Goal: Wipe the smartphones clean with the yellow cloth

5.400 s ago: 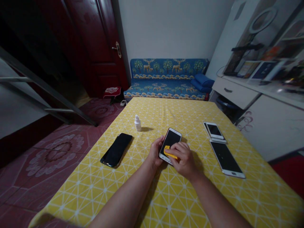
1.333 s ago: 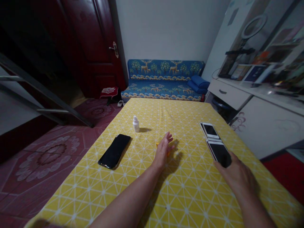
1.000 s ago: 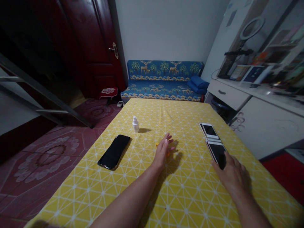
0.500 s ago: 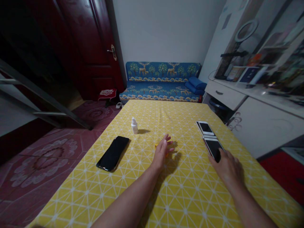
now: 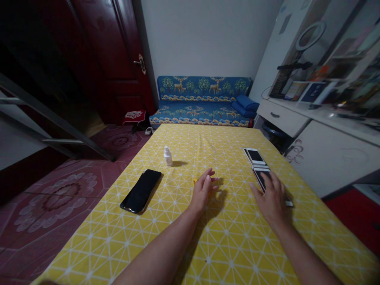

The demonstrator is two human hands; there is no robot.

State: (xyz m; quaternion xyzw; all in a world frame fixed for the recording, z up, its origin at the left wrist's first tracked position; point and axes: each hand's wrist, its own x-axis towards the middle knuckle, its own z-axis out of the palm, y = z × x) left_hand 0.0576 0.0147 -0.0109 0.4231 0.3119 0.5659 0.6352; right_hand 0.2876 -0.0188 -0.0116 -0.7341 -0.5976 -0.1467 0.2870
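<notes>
A black phone [image 5: 141, 190] lies screen up at the left of the yellow tablecloth [image 5: 225, 245], with a small white bottle [image 5: 168, 156] standing just beyond it. In the middle the left hand [image 5: 203, 190] rests with fingers loosely spread over a small yellow pad [image 5: 195, 181], which peeks out at its left edge. At the right, the right hand [image 5: 271, 198] lies flat, fingers spread, on a dark-screened phone [image 5: 260, 175]. Its long axis runs away from the person, the far end leaning slightly left, right against a white phone [image 5: 254, 156].
</notes>
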